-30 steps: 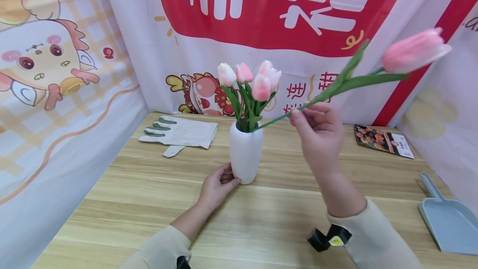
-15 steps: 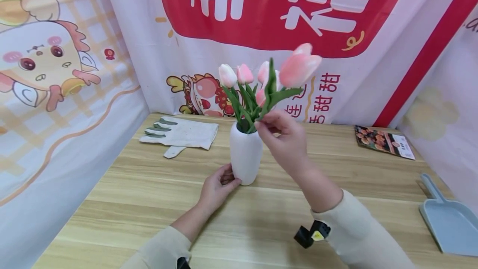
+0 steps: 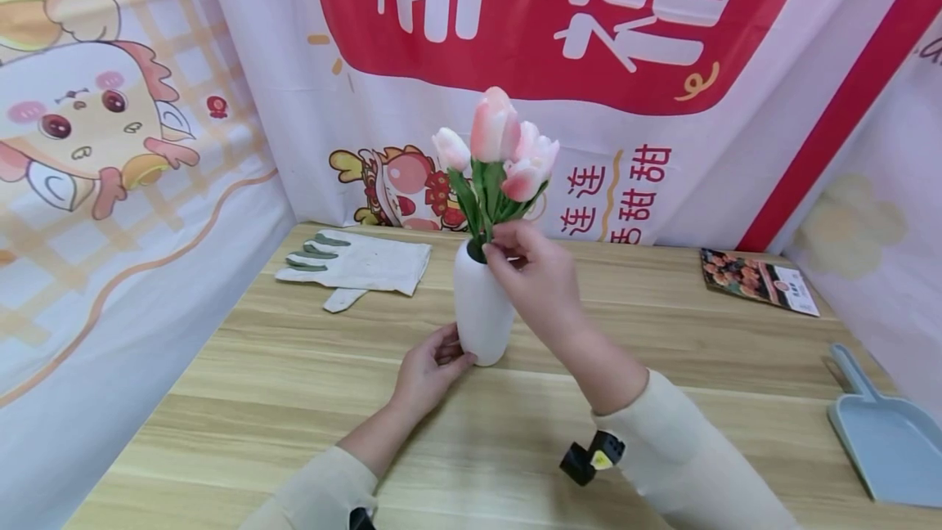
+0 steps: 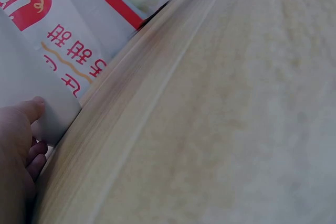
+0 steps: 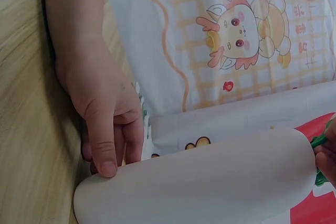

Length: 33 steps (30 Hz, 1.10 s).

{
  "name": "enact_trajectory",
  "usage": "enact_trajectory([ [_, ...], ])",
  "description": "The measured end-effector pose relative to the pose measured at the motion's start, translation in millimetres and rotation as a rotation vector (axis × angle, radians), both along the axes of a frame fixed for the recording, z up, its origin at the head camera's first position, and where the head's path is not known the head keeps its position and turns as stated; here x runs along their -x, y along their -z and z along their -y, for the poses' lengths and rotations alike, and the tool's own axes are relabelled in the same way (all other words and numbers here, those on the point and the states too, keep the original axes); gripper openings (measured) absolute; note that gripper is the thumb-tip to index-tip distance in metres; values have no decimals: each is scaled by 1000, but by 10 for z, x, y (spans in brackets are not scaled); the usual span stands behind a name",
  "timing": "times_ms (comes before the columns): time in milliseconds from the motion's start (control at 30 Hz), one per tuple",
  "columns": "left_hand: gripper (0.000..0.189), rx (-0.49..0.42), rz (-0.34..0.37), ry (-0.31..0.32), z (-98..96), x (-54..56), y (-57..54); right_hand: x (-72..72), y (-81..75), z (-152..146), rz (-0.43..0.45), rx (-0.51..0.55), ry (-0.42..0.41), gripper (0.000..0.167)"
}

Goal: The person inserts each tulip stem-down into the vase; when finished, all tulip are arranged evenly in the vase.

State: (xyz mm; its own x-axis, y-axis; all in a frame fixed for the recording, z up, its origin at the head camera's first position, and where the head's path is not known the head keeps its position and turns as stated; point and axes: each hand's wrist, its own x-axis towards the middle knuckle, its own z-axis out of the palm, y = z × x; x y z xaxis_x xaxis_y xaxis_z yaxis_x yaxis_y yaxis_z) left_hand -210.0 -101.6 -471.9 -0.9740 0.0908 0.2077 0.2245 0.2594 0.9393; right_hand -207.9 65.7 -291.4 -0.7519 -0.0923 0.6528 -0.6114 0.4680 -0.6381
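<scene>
A white vase (image 3: 482,309) stands upright on the wooden table, several pink and white tulips (image 3: 531,162) rising from its mouth. My left hand (image 3: 430,370) holds the vase low at its base; in the left wrist view the thumb lies against the vase (image 4: 26,72) and the other fingers curl behind. With thumb and fingertips my right hand (image 3: 543,280) pinches the green stem of one pink tulip (image 3: 495,128) right at the vase's rim. That bloom stands highest, in front of the others. The stem's lower end is hidden inside the vase.
White work gloves (image 3: 361,260) with green fingertips lie left of the vase. At the back right is a printed card (image 3: 758,280), and a light-blue dustpan (image 3: 886,440) sits at the right edge. Printed cloth (image 3: 412,96) hangs close behind the table.
My right hand has moved left to the vase's mouth with the tulip, which swung from slanting far right to upright among the others. The left hand stays at the base.
</scene>
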Motion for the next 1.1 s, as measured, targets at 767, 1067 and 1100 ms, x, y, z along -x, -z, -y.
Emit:
enact_trajectory([
  [767,49,-6,3,4,22,0,-2,-39,-6,4,115,29,8,22],
  [1067,58,57,67,22,61,-14,-66,-77,286,-451,-27,88,12,20],
  [1100,60,89,79,20,98,-12,-94,-55,349,-555,-26,57,47,21],
])
